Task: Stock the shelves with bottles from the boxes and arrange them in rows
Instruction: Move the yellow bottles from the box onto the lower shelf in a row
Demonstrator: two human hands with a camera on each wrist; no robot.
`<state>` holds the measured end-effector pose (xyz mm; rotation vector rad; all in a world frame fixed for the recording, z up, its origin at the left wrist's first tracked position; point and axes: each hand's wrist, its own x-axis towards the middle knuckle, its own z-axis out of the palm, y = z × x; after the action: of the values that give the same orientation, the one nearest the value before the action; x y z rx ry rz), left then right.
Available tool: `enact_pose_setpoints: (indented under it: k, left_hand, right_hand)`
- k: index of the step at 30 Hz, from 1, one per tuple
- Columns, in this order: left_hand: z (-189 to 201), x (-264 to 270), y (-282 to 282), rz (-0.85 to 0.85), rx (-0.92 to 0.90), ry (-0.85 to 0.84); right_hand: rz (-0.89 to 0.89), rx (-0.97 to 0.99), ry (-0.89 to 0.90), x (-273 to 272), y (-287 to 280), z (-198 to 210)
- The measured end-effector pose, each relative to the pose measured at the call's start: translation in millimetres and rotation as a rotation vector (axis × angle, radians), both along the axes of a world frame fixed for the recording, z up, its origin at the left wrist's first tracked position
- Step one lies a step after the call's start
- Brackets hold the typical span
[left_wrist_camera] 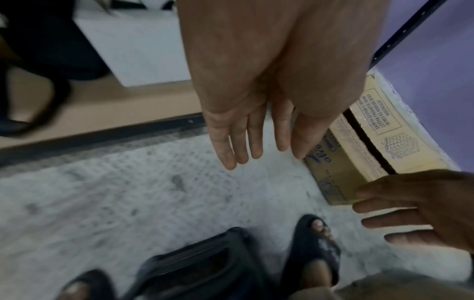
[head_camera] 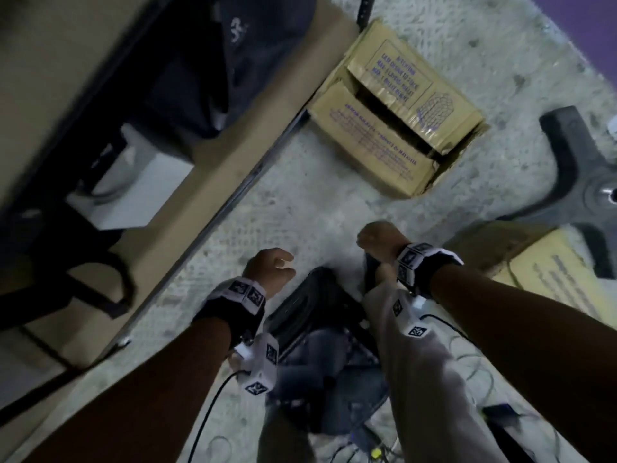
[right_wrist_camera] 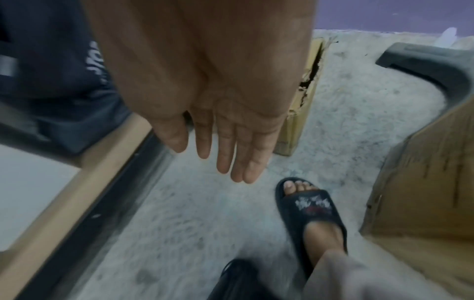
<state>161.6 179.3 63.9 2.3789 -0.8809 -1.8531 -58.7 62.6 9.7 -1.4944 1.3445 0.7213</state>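
A cardboard box with blue print sits on the concrete floor ahead of both hands, its top flaps closed with a dark slit between them, one corner close to the shelf edge. Neither hand touches it. No bottles can be seen in any view. The left hand hangs over the floor near the shelf edge; the right hand is beside it, a little nearer the box.

The head view shows the hands from behind, fingers hidden. The left wrist view shows the palm side: left fingers are straight and relaxed, pointing down, empty, with the right hand's spread fingers entering at the lower right. The right wrist view shows the right fingers straight, close together, holding nothing.

Only the wrist views show the dark sandal on the foot below. A second cardboard box stands at the right, beside a dark chair base. Dark bags lie on the shelf.
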Motion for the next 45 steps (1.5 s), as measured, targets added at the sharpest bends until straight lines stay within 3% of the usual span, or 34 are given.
enact_pose_setpoints:
  k: [6, 10, 14, 18, 20, 23, 28, 31, 34, 36, 40, 43, 45]
  left_hand:
    - [88, 65, 137, 0.015, 0.127, -0.04]
    - [94, 76, 194, -0.093, 0.243, -0.122]
    - [74, 38, 213, -0.184, 0.273, -0.191]
    - [33, -44, 193, -0.321, 0.247, -0.15]
    - [7, -105, 170, -0.484, 0.205, -0.103]
    - [-30, -204, 119, -0.696, 0.061, -0.043]
    - [-74, -379, 35, -1.298, -0.29, -0.053]
    - [-88, -460, 2, -1.634, -0.468, -0.045]
    - [-106, -505, -13, -1.873, -0.396, -0.109]
    - [-114, -516, -15, -1.97, -0.428, -0.18]
    - [-123, -517, -26, -1.972, -0.616, -0.347]
    - [-115, -517, -50, -1.912, -0.47, -0.331]
    - [-97, -525, -65, -1.898, -0.522, -0.314]
  right_hand:
    - [-0.495, -0.015, -0.188, 26, 122, 67]
    - [-0.487, -0.019, -0.096, 17, 191, 75]
    - [-0.481, 0.024, -0.02, -24, 225, 63]
    - [-0.691, 0.098, -0.116, -110, 234, 29]
    - [-0.865, 0.183, -0.173, -174, 235, 9]
    - [-1.415, 0.411, -0.348, -277, 227, -12]
    - [-2.058, 0.113, -0.31, -416, 223, -41]
    - [-2.484, 0.016, -0.591, -451, 212, -58]
    - [-2.542, 0.016, -0.737, -470, 195, -59]
    - [-2.476, -0.004, -0.886, -481, 181, -52]
    - [-2.186, -0.158, -0.973, -515, 127, -22]
    - [-2.236, -0.311, -1.029, -538, 90, -5]
    - [-2.305, -0.377, -1.004, -552, 82, -3]
